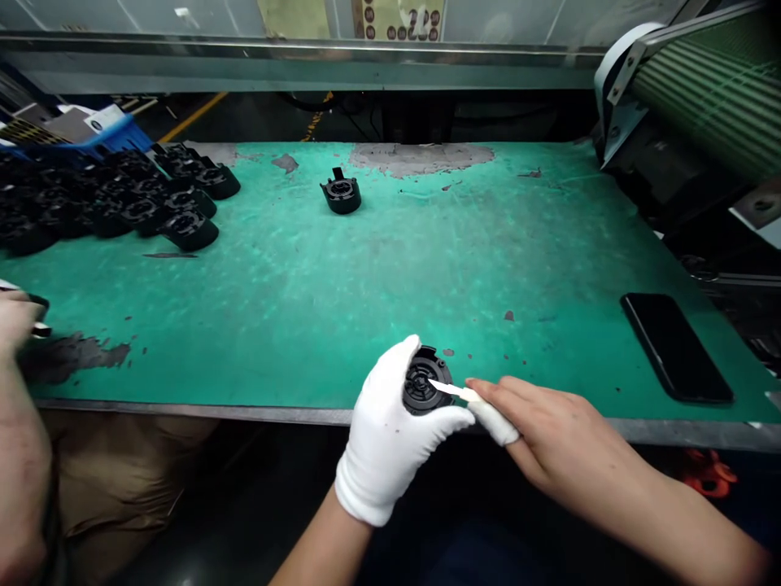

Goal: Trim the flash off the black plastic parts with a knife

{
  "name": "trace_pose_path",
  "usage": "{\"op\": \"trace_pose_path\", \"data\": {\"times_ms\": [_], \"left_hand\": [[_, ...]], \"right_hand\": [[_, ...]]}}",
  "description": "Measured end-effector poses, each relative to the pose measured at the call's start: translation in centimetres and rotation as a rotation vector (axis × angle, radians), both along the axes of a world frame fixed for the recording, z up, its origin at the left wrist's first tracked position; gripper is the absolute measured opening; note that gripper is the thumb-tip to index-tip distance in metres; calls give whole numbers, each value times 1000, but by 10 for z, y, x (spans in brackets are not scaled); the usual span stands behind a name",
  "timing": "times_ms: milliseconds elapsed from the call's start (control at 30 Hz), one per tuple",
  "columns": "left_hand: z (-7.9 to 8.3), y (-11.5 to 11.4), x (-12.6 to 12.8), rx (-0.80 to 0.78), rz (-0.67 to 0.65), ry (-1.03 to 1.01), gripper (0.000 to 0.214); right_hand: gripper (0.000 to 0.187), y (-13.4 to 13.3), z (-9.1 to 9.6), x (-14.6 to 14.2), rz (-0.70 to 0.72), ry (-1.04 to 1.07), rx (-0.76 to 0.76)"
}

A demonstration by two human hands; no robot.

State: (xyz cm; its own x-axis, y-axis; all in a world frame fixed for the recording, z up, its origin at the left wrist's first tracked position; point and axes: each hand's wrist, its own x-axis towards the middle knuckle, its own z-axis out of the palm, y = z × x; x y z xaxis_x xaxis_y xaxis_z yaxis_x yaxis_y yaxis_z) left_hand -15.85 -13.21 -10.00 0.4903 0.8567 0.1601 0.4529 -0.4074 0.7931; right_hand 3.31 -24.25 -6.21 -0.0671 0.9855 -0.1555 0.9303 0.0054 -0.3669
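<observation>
My left hand [387, 431], in a white glove, is closed round a round black plastic part [425, 382] at the near edge of the green table [378, 277]. My bare right hand [537, 419] pinches a small white-handled blade [455, 391] whose tip rests on the part's ribbed face. The forefinger of that hand is wrapped in white tape. Both hands meet just over the table's front edge.
Another black part [341, 194] lies alone at the far middle. A heap of several like parts [115, 207] fills the far left beside a blue crate [106, 138]. A black phone [675, 346] lies at right. A co-worker's hand [18, 321] is at the left edge. A green conveyor [713, 89] stands far right.
</observation>
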Motion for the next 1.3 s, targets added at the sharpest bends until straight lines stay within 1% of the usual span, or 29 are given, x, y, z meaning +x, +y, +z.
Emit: {"op": "trace_pose_path", "data": {"times_ms": [67,167,333,433,533,667,733,800,900,1167,1300], "left_hand": [[-3,-5,1,52,20,3,90],[-4,-7,1,82,28,11,89],[-7,-10,2,96,43,-10,90],[-6,-10,3,98,46,-6,91],[-2,-6,1,110,17,12,91],[3,5,-1,114,-60,33,95],[3,8,-1,121,-91,36,97],[3,10,0,144,-89,19,96],[3,8,3,185,-62,-16,89],[7,6,7,293,-66,-53,73],[2,4,8,273,-20,-71,79]], "right_hand": [[57,-2,-1,-2,-11,-21,-1],[58,-4,-1,-3,-25,-18,-10],[60,-5,0,-4,-38,-3,-36],[61,-3,2,0,-33,11,-85],[61,0,5,5,-10,26,-136],[59,2,7,6,-12,11,-148],[60,2,7,4,-27,-4,-147],[61,0,7,0,-49,-21,-147],[61,0,9,-6,-79,-48,-152],[63,2,17,-23,-182,-133,-200],[65,-1,15,-35,-242,-117,-183]]}}
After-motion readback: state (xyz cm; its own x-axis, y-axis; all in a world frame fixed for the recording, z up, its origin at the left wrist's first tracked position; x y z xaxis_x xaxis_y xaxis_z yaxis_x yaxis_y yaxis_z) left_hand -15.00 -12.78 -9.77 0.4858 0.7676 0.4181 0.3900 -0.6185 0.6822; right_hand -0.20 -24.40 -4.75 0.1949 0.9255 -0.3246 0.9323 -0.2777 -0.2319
